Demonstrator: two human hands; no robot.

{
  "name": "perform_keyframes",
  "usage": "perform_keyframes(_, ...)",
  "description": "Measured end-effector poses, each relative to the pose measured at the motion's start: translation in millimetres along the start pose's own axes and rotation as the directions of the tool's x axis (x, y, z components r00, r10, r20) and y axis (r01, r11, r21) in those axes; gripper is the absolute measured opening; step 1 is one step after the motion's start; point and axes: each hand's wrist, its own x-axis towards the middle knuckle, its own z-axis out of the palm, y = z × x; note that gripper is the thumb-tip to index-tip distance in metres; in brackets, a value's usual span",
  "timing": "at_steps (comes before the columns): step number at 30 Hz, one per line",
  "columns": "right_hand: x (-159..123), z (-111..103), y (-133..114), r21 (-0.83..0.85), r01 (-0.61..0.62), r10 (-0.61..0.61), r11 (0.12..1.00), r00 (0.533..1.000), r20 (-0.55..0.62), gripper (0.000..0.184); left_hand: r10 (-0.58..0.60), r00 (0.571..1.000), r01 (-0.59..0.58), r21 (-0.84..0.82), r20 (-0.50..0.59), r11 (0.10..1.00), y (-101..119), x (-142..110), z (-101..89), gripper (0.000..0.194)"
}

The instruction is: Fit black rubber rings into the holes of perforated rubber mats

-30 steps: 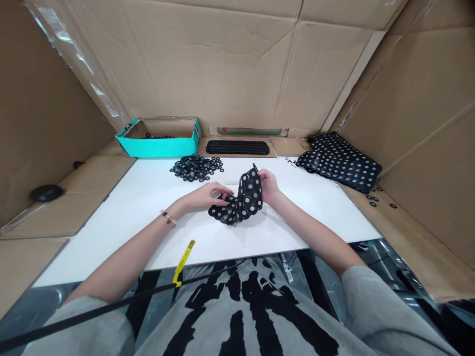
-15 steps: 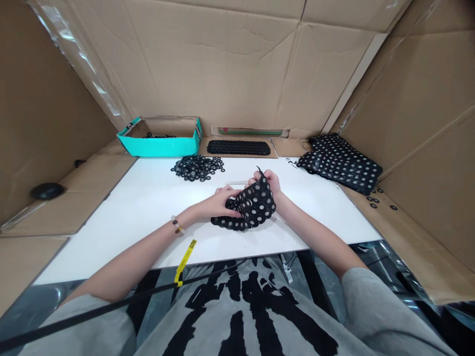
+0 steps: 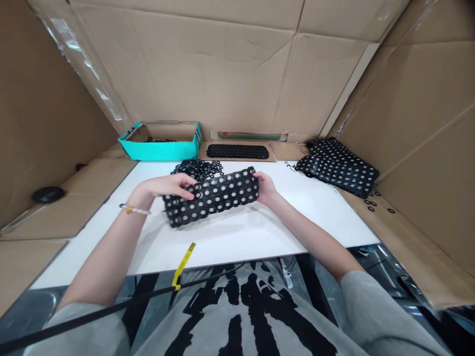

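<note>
My black rubber mesh of linked rings [image 3: 218, 195] has just gone from a crumpled fold to a flat, stretched strip, held just above the middle of the white tabletop [image 3: 237, 237]. My left hand [image 3: 165, 187] grasps its left end from above, fingers spread over the top. My right hand [image 3: 265, 188] grips the right end, its fingers hidden behind the mesh. The strip's far edge hides part of the heap of small black rubber rings [image 3: 200, 168], so I can't tell whether they touch.

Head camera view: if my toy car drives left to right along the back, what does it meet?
Black round lump, teal cardboard box, black ring mat, pile of dotted ring mats, loose black rings.
</note>
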Motion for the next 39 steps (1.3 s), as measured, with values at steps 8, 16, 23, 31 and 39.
perform_keyframes(8,2.4,10.4,25.5,-0.477,0.035,-0.047,0.878,0.999,-0.013,0.017,0.023,0.706,0.434,0.459,-0.708,0.775,17.2,-30.0,7.5,0.037)
perform_keyframes(16,0.9,6.6,12.6,-0.463,0.256,-0.163,0.848,0.959,0.232,0.023,0.378,0.745,-0.021,0.546,-0.55,0.837,40.4,61.1,96.3,0.037)
perform_keyframes(23,1.2,3.6,15.0,-0.632,0.377,-0.146,0.677,0.911,0.387,0.024,0.328,0.723,-0.193,0.279,-0.607,0.941,16.8,80.0,95.9,0.025)
perform_keyframes(31,1.2,2.5,23.8,-0.704,0.342,-0.147,0.622,0.934,0.325,0.042,0.271,0.765,-0.234,0.141,-0.584,0.962,-3.7,79.7,70.6,0.027)
perform_keyframes(39,2.2,2.1,26.9,-0.587,0.07,-0.037,0.806,0.997,0.067,0.035,0.082,0.373,0.281,0.196,-0.924,0.94,-67.0,50.3,-3.5,0.03)
